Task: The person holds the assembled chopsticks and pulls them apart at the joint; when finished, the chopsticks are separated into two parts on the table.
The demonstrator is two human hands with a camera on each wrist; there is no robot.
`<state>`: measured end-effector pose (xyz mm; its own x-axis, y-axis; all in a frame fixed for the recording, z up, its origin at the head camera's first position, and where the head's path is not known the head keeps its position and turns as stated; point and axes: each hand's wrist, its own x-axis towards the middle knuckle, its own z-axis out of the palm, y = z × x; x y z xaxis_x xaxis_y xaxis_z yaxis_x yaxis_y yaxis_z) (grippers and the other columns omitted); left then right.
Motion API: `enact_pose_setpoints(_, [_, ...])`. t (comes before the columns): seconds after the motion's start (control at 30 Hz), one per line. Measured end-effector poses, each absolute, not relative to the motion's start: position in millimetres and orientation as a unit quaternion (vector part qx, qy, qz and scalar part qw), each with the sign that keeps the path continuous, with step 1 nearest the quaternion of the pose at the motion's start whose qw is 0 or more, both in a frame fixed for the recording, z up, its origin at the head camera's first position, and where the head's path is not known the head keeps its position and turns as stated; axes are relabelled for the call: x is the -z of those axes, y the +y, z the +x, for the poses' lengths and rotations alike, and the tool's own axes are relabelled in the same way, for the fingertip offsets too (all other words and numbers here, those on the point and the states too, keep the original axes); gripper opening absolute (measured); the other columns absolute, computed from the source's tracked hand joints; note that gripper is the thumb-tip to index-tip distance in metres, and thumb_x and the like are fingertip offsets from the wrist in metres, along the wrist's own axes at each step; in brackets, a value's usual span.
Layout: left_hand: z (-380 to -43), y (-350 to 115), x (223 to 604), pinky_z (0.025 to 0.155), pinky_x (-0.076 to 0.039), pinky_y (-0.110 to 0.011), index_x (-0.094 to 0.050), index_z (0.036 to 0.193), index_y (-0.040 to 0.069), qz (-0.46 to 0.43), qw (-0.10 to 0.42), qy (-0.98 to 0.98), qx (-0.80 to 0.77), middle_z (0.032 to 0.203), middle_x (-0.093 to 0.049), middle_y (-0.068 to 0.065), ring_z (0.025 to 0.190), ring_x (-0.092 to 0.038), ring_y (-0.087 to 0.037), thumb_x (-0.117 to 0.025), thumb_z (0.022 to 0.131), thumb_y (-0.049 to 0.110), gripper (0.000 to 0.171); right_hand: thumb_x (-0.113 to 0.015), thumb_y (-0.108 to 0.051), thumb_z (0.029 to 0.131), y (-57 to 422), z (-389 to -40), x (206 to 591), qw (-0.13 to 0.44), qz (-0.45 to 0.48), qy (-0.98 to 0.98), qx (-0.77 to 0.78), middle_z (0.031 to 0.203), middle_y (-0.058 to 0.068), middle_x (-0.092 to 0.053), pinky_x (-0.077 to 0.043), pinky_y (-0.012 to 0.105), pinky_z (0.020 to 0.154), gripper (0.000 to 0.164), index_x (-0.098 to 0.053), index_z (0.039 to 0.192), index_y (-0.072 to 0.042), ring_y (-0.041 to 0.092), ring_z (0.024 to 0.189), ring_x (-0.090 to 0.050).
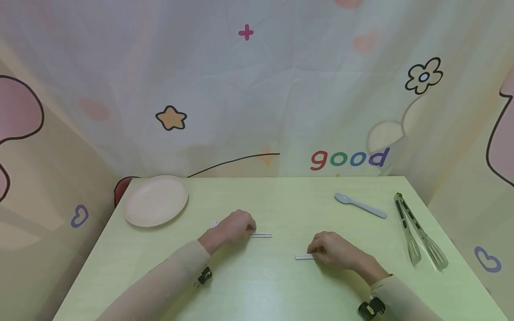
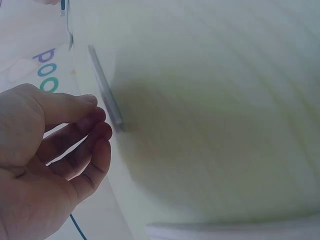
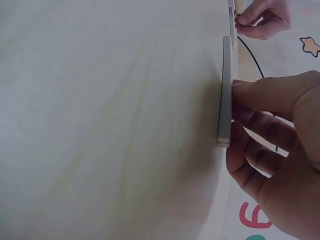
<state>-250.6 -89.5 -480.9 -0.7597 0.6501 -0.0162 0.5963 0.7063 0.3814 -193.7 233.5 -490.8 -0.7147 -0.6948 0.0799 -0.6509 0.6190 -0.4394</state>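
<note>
In the head view, my right hand (image 1: 331,249) reaches down to a slim white stick (image 1: 303,257) lying crosswise on the table. From the right wrist, thumb and fingertips pinch the top edge of this stick (image 3: 226,95), which lies along the tabletop. Farther left, my left hand (image 1: 234,225) hovers over a pair of thin white sticks (image 1: 263,235), partly hidden by its fingers. The left wrist view has bent fingers (image 2: 90,145) and thumb right at a stick (image 2: 105,90); I cannot tell whether they grip it. White stick ends (image 1: 214,224) peek out behind the left wrist.
A round pale plate (image 1: 156,200) sits at the table's back left. At the back right lies a grey spoon (image 1: 361,206), and beside the right edge are metal tongs (image 1: 417,232) with spread ends. A printed curtain (image 1: 257,98) closes off the back and sides.
</note>
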Motion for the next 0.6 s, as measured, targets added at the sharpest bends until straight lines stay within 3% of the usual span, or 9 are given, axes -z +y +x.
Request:
enact_pose_setpoints(0.37, [-249.9, -104.9, 472.1, 0.079, -0.056, -0.032, -0.077, 0.097, 0.004, 0.325, 0.058, 0.922, -0.202, 0.098, -0.074, -0.007, 0.089, -0.067, -0.017, -0.066, 0.086, 0.003, 0.015, -0.070, -0.004, 0.084, 233.3, -193.5, 490.7, 0.058, -0.371, 0.899, 0.228, 0.087, -0.006, -0.068, -0.050, 0.024, 0.070, 0.014, -0.076, 0.092, -0.014, 0.003, 0.080, -0.058])
enact_pose_setpoints(0.6, [-246.5, -117.5, 467.6, 0.076, -0.055, -0.032, -0.076, 0.098, 0.002, 0.294, 0.046, 0.930, -0.215, 0.098, -0.074, -0.008, 0.083, -0.064, -0.014, -0.065, 0.086, 0.002, 0.016, -0.068, -0.003, 0.085, 233.1, -194.0, 489.9, 0.066, -0.364, 0.900, 0.229, 0.088, -0.008, -0.067, -0.050, 0.024, 0.070, 0.015, -0.076, 0.092, -0.013, 0.003, 0.080, -0.059])
